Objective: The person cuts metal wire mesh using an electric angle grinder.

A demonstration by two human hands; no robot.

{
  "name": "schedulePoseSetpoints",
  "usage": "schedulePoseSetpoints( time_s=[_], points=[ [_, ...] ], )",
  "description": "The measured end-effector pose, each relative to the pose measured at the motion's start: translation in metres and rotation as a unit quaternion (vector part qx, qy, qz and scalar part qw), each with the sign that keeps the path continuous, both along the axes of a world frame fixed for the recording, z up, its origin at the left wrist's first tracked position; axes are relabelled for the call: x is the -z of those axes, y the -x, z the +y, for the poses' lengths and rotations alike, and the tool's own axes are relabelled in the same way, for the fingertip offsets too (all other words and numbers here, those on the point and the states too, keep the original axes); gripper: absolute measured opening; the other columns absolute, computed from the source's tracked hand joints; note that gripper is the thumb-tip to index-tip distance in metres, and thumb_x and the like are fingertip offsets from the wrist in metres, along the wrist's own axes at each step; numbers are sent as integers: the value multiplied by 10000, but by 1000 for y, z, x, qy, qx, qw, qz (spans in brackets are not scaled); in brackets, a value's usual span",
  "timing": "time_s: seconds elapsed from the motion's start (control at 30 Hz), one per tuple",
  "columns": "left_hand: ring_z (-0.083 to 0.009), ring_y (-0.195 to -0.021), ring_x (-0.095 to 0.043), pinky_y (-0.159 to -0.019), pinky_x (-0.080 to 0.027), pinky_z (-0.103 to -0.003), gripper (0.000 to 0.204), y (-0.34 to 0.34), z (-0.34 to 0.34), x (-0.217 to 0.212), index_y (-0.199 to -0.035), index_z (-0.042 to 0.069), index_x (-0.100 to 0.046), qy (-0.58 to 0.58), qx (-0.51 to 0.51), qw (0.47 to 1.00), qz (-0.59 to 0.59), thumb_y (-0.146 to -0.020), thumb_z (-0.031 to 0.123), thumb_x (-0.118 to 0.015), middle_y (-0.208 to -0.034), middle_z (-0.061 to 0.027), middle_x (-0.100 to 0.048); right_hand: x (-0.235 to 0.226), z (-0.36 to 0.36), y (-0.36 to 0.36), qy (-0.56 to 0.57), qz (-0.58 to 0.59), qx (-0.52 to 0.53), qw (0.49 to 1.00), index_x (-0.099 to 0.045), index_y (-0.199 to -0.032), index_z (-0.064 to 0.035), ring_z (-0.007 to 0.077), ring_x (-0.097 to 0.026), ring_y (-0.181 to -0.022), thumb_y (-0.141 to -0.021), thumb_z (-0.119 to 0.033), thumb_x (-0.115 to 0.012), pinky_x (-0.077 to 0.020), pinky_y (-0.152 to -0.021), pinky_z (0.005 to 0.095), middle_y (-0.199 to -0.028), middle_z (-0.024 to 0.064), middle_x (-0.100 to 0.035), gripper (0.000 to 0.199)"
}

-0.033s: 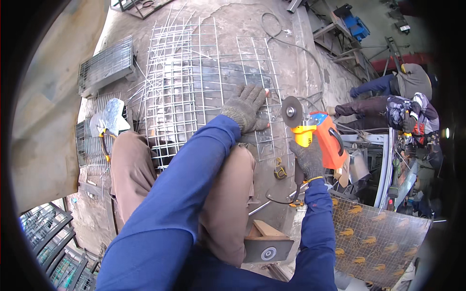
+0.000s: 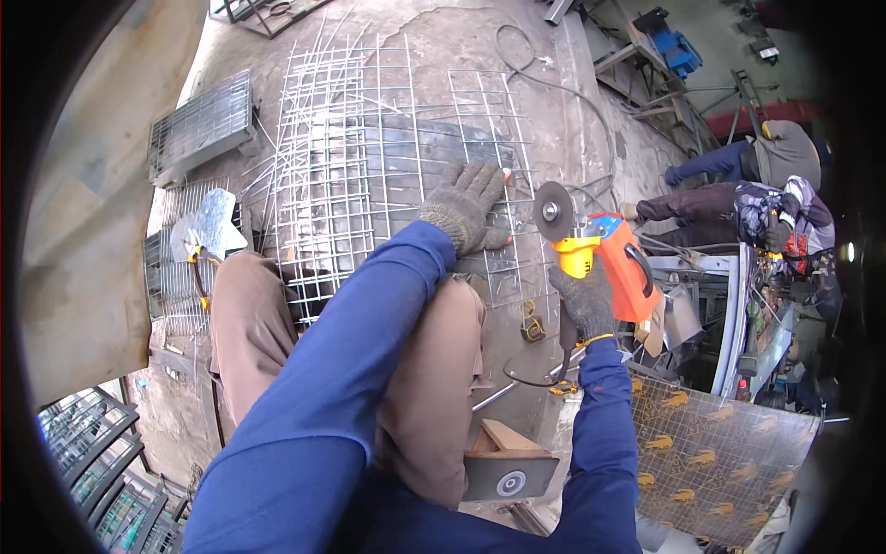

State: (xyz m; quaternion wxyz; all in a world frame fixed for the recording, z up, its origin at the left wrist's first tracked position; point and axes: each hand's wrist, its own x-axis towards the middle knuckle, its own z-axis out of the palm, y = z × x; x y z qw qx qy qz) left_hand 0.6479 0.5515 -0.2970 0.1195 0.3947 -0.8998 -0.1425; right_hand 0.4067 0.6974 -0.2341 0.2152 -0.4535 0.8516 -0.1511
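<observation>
Head view: the wire mesh [image 2: 388, 157] is pressed flat by the open left hand [image 2: 466, 205]. An orange grinder [image 2: 604, 254] is gripped by the right hand [image 2: 584, 297]. Cutting seems under way; next, the disc must be lowered carefully.

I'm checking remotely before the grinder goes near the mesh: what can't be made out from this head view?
- Where the left hand presses the wire mesh: the glove hides the wires beneath.
- Right hand grip on the orange angle grinder: its switch is too small to read.
- Whether the disc spins: cannot tell.
- Mesh's near edge: hidden behind the person's knees and sleeve.
</observation>
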Motion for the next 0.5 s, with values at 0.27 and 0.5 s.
schedulePoseSetpoints(
  time_s=[0.27,0.5],
  points=[
    [-331,-1558,-241,-1281,-127,-498,1054,-1,0,3,-1623,70,-274,-9,1,1000,14,-873,750,-566,-1655,-155,-339,5,-16,-6,28,18,-21,999,-574,-1151,-8,340,-715,-889,-724,-415,-857,-550,-783,472,-969,176,-705,655],
    [-328,-1562,-229,-1285,-116,-496,1065,0,-1,3,-1624,70,-271,-3,4,1000,9,-872,777,-537,-1663,-153,-322,3,-19,-5,22,9,-31,999,-576,-1141,-8,346,-723,-906,-730,-414,-855,-552,-791,466,-989,185,-715,641]
  ],
)
